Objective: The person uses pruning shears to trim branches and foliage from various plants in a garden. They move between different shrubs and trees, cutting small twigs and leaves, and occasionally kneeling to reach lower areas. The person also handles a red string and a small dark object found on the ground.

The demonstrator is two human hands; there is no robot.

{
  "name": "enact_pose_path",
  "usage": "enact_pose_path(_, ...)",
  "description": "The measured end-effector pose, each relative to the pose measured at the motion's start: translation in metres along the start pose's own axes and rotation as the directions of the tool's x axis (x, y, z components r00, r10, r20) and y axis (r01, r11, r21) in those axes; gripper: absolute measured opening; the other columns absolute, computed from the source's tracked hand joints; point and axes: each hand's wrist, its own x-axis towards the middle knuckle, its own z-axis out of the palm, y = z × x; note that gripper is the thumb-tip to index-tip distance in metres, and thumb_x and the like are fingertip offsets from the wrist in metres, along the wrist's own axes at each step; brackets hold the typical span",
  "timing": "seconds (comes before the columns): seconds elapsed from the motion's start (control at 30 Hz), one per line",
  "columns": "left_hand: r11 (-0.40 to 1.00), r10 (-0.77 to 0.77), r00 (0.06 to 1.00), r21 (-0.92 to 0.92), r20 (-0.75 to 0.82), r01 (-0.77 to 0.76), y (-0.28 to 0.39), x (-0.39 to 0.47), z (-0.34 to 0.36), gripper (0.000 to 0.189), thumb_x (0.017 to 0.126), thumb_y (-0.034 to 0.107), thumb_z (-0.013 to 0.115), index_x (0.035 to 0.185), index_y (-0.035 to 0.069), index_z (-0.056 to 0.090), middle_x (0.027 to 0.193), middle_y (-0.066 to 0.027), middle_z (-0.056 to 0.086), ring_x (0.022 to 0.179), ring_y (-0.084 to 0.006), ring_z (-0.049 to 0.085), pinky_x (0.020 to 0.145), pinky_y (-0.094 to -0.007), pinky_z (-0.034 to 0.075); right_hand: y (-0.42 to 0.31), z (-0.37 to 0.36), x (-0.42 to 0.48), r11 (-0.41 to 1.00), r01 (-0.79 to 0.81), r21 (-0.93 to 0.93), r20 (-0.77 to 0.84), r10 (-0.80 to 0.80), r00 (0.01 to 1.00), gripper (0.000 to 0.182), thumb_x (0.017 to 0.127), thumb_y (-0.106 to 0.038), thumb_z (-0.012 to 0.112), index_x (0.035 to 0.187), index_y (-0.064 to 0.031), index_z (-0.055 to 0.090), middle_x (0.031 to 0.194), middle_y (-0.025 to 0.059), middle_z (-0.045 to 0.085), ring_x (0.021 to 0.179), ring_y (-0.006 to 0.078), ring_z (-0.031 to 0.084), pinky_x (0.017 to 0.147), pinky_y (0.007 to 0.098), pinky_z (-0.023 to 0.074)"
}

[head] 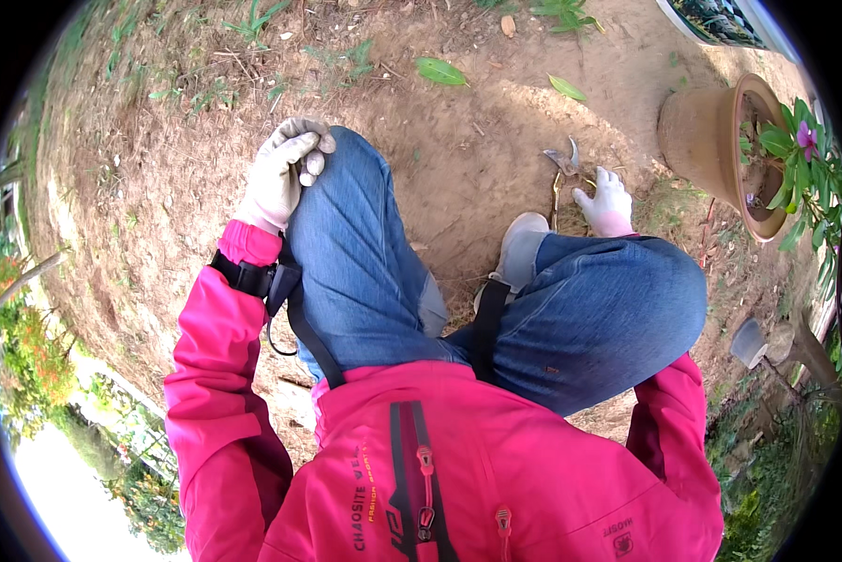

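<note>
My left hand (280, 172) wears a pale work glove and rests against my left knee (354, 168), fingers curled in, nothing visible in them. Beyond my bent right leg, my right hand (609, 204), in a white glove, is low over the bare soil with its fingers spread. Just beside it lies a pair of pruning shears (567, 166), blades apart and pointing away from me. One handle (556, 200) runs back toward my shoe (523, 242); the other is close to my right thumb, and whether they touch is unclear.
To the right stands a brown flowerpot (702, 140) with a pink-flowered plant (807, 140). A printed container (723, 21) is partly in view at the far right. Loose green leaves (440, 71) and weeds (565, 12) dot the ground ahead. A small grey container (748, 343) lies near a branch.
</note>
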Motion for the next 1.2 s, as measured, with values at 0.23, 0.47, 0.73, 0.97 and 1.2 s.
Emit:
enact_pose_path(0.23,1.000,-0.004,0.998,-0.029,-0.057,0.003,0.006,-0.010,0.002,0.020,0.091,0.017,0.052,0.104,0.003,0.055,0.082,-0.0039,0.057,0.055,-0.0050,0.044,0.043,-0.0167,0.031,-0.040,0.029,-0.011,0.971,-0.152,-0.186,-0.071,0.141,0.988,0.088,0.067,-0.058,0.070,0.125,-0.0005,0.036,0.114,0.0123,0.048,0.112,0.0288,0.048,0.087,0.0425,0.0433)
enact_pose_path(0.47,0.999,0.032,0.987,-0.001,-0.155,-0.032,0.009,-0.025,0.005,0.024,0.091,0.017,0.054,0.108,0.000,0.055,0.077,-0.0028,0.054,0.053,-0.0043,0.040,0.043,-0.0165,0.029,-0.060,0.004,0.010,0.959,-0.200,-0.201,0.165,0.235,0.958,0.072,0.066,-0.045,0.069,0.116,-0.0010,0.041,0.113,0.0186,0.054,0.108,0.0343,0.054,0.088,0.0460,0.0442)
enact_pose_path(0.73,0.996,0.015,0.988,0.089,-0.155,-0.001,0.015,-0.037,0.030,0.032,0.096,0.035,0.051,0.085,0.005,0.056,0.065,0.0011,0.054,0.047,-0.0020,0.044,0.041,-0.0150,0.033,-0.058,0.024,0.001,0.987,-0.137,-0.084,0.135,0.148,0.980,0.075,0.067,-0.035,0.067,0.121,0.0021,0.032,0.105,0.0231,0.056,0.095,0.0377,0.061,0.079,0.0474,0.0496)
enact_pose_path(0.97,0.972,-0.128,0.988,0.188,-0.083,0.142,0.021,-0.024,0.049,0.026,0.093,0.029,0.056,0.089,0.004,0.063,0.069,-0.0001,0.062,0.052,-0.0028,0.054,0.044,-0.0165,0.042,-0.017,0.047,0.022,0.956,-0.114,0.272,-0.055,0.134,0.990,0.081,0.069,-0.024,0.060,0.136,0.0071,0.027,0.122,0.0327,0.048,0.104,0.0449,0.055,0.092,0.0435,0.0450)
enact_pose_path(1.2,0.897,-0.134,0.990,0.429,0.039,0.105,0.016,-0.021,0.062,0.015,0.092,0.017,0.057,0.096,0.004,0.063,0.079,-0.0001,0.065,0.057,-0.0054,0.053,0.055,-0.0205,0.044,0.043,0.036,0.039,0.949,-0.173,0.264,0.285,0.094,0.954,0.061,0.073,-0.032,0.066,0.111,0.0082,0.039,0.092,0.0262,0.063,0.086,0.0418,0.063,0.076,0.0434,0.0498)
